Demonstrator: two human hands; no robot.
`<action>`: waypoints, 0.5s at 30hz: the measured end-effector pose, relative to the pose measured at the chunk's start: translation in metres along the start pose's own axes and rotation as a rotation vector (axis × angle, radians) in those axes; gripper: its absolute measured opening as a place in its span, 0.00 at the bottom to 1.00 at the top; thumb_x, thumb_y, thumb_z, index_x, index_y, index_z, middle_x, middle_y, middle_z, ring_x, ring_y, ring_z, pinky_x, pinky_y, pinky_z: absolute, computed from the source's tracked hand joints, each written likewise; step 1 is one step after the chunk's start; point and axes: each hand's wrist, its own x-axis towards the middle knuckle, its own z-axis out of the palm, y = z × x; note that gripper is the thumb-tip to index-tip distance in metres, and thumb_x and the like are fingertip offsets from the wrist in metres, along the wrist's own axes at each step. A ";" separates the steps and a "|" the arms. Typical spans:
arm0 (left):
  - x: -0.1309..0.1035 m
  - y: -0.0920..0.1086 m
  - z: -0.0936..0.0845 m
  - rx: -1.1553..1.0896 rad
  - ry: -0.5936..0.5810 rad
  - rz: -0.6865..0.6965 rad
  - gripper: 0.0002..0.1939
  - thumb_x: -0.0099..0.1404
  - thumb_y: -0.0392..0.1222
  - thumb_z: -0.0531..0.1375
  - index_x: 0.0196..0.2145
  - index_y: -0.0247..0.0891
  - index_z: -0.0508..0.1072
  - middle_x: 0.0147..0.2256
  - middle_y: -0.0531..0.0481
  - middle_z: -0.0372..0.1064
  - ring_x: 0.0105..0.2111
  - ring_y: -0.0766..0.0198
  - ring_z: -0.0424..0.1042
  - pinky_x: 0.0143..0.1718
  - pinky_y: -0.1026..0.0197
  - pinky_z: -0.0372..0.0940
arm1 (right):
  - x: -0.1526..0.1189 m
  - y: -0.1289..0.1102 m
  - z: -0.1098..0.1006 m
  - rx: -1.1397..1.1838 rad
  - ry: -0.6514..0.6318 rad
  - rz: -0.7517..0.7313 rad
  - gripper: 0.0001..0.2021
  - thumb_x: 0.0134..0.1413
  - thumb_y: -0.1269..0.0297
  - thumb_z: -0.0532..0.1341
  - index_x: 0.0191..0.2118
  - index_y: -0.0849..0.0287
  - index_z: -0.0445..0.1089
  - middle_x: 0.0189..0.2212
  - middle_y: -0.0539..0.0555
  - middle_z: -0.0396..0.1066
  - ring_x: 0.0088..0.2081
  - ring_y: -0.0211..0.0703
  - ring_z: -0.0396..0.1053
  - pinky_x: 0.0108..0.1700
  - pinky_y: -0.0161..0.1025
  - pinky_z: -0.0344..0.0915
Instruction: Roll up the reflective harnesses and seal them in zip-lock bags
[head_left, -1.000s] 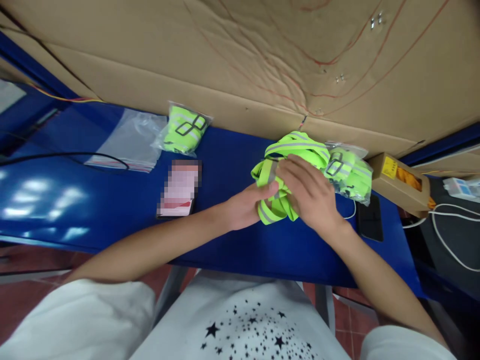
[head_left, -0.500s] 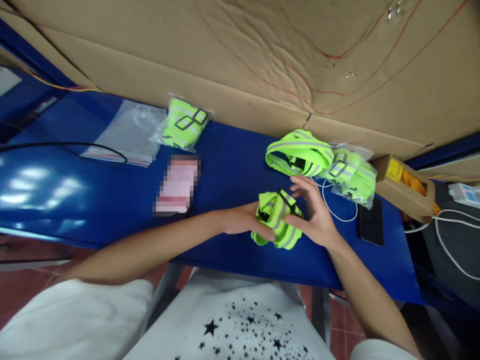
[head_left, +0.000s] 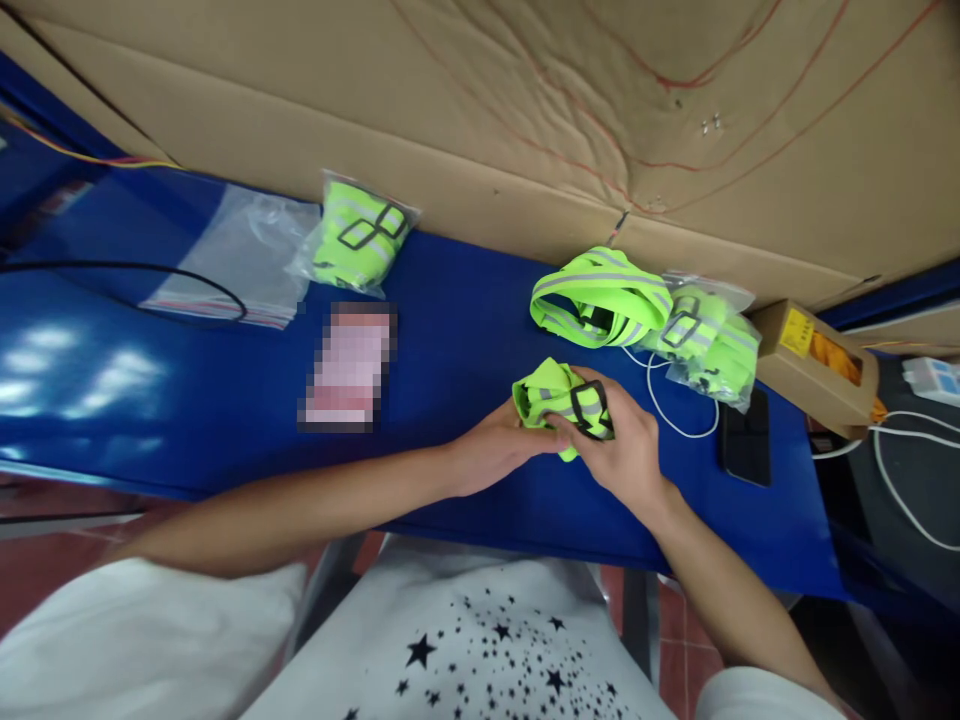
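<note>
Both hands are on it — my left hand (head_left: 495, 447) and right hand (head_left: 628, 435) grasp the bunched neon strap (head_left: 549, 385), thumbs close together on the near side, a black buckle (head_left: 589, 408) by my right fingers. Just beyond my fingertips lies a looped strap (head_left: 600, 275); right of that, a bagged bundle (head_left: 720, 350) — and well left of my fingers, a second bag (head_left: 352, 245).

Glare on blue table (head_left: 450, 330); edges perhaps blurred.
</note>
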 end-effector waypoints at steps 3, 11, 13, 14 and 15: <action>-0.003 0.002 0.006 0.038 0.001 0.064 0.27 0.54 0.37 0.76 0.51 0.42 0.74 0.48 0.50 0.76 0.54 0.59 0.72 0.61 0.55 0.62 | -0.002 -0.006 0.003 -0.101 0.095 -0.089 0.24 0.61 0.61 0.68 0.62 0.51 0.67 0.54 0.56 0.77 0.53 0.49 0.77 0.54 0.42 0.75; 0.001 -0.014 -0.009 0.280 -0.116 0.143 0.40 0.66 0.45 0.69 0.70 0.46 0.56 0.71 0.38 0.54 0.70 0.44 0.57 0.70 0.39 0.57 | 0.004 -0.001 0.008 0.196 0.071 0.431 0.19 0.56 0.52 0.70 0.49 0.56 0.72 0.39 0.53 0.79 0.37 0.45 0.77 0.40 0.40 0.75; 0.004 -0.016 -0.014 0.363 -0.137 0.215 0.40 0.69 0.46 0.67 0.71 0.45 0.53 0.71 0.37 0.54 0.70 0.45 0.59 0.69 0.40 0.59 | 0.001 -0.002 0.012 0.270 0.071 0.452 0.22 0.56 0.52 0.70 0.53 0.55 0.70 0.43 0.54 0.79 0.42 0.46 0.78 0.43 0.41 0.75; 0.005 -0.016 -0.017 0.410 -0.136 0.253 0.39 0.70 0.46 0.66 0.71 0.45 0.53 0.70 0.37 0.55 0.69 0.45 0.59 0.69 0.41 0.60 | -0.001 -0.002 0.014 0.319 0.058 0.449 0.25 0.57 0.53 0.70 0.56 0.55 0.68 0.46 0.55 0.78 0.44 0.47 0.78 0.45 0.41 0.75; 0.006 -0.014 -0.019 0.452 -0.130 0.281 0.37 0.70 0.47 0.65 0.71 0.44 0.54 0.70 0.37 0.56 0.69 0.46 0.60 0.69 0.42 0.60 | -0.003 -0.002 0.014 0.385 0.029 0.438 0.27 0.57 0.53 0.70 0.58 0.54 0.65 0.49 0.56 0.77 0.47 0.47 0.77 0.48 0.41 0.75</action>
